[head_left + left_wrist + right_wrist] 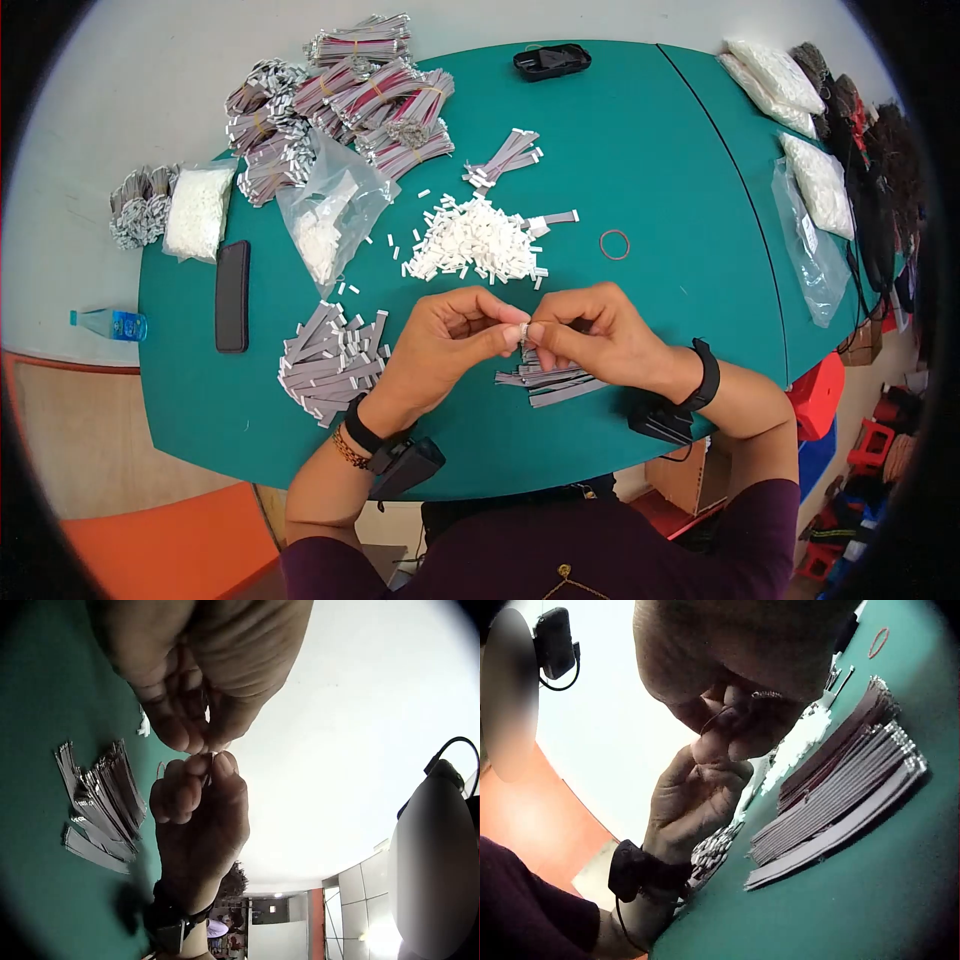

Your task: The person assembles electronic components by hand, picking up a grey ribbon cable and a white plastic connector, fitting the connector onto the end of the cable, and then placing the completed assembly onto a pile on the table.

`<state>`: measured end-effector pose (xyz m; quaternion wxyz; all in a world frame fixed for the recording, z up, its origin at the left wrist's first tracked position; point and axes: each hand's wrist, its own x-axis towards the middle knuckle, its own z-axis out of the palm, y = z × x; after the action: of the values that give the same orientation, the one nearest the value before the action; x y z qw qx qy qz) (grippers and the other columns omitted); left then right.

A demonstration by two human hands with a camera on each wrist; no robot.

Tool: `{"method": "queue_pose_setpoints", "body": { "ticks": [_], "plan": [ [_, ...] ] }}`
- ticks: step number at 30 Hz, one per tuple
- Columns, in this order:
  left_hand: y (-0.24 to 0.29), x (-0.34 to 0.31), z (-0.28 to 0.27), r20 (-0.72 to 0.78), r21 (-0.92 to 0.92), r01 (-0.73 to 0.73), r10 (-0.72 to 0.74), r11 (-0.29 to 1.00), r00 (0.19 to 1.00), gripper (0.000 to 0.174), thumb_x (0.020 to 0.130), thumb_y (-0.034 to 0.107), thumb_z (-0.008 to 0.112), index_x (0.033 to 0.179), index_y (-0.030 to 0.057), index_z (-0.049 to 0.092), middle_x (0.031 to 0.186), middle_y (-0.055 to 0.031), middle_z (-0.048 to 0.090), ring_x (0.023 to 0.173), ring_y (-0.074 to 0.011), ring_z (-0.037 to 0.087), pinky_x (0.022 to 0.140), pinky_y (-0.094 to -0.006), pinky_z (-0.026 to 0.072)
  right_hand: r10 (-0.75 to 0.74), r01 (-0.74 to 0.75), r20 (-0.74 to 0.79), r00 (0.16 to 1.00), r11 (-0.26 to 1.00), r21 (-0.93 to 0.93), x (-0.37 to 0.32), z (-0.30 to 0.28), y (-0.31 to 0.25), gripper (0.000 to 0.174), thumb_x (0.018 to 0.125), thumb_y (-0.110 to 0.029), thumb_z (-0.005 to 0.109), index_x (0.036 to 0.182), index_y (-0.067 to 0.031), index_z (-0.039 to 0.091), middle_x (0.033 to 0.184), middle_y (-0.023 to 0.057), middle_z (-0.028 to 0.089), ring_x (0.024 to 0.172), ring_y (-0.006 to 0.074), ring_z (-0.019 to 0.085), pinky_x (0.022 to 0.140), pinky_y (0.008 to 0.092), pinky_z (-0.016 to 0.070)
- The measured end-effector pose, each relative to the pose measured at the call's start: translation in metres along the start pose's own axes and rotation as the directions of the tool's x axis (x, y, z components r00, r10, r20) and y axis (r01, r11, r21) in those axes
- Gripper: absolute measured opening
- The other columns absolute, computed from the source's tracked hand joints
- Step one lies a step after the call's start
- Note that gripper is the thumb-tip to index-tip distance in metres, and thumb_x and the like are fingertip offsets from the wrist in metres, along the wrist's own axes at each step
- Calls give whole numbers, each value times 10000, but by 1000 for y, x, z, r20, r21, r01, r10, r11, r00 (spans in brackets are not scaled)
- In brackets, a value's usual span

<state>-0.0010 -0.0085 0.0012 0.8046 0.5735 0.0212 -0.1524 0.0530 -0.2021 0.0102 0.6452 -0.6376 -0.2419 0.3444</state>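
Note:
My left hand [445, 340] and right hand [605, 335] meet fingertip to fingertip over the table's near side. Between the left thumb and fingers is a small white connector housing [523, 329], mostly covered. The right hand pinches a grey ribbon cable, whose bare metal terminals [766, 695] show under the palm in the right wrist view. Below the right hand lies a bundle of loose ribbon cables [832, 802] with metal ends. A heap of white connector housings [475, 240] lies just beyond the hands. Left of the left hand is a pile of cables with white ends [330, 360].
On the green table [650, 160] are a red rubber band [614, 258], a black phone [232, 297], an open plastic bag [335, 205] of housings and a black case [552, 62]. Bundled cables [380, 95] are stacked far left. White packed bags [820, 185] line the right edge.

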Motion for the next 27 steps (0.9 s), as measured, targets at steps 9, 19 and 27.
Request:
{"method": "queue_pose_setpoints", "body": {
  "ticks": [9, 19, 27],
  "plan": [
    [-1, -1, 0, -3, -10, -28, 28, 1000, 1000, 131, 833, 59, 649, 941, -13, 627, 847, -48, 632, 750, -86, 568, 703, -219, 464, -25, 25, -20, 999, 1000, -19, -1, 1, -3, 200, 899, -128, 552, 750, -7, 607, 637, 1, 577, 584, 26, 503, 494, 200, 389],
    [-2, 0, -2, 29, -145, 53, -49, 988, 998, 140, 832, 56, 645, 952, -13, 624, 857, -53, 625, 758, -97, 563, 716, -231, 464, -28, 28, -33, 999, 999, 25, -1, 3, 1, 191, 894, -116, 560, 751, -2, 613, 631, 5, 578, 583, 31, 514, 498, 201, 401],
    [-1, -1, -2, 12, -66, 38, -37, 997, 999, 143, 828, 60, 653, 947, -16, 630, 859, -54, 636, 758, -95, 573, 709, -225, 468, -60, 59, -34, 998, 998, -22, -1, 3, 1, 189, 890, -104, 559, 747, 9, 611, 614, 5, 566, 570, 28, 497, 486, 208, 393]
  ]
}}
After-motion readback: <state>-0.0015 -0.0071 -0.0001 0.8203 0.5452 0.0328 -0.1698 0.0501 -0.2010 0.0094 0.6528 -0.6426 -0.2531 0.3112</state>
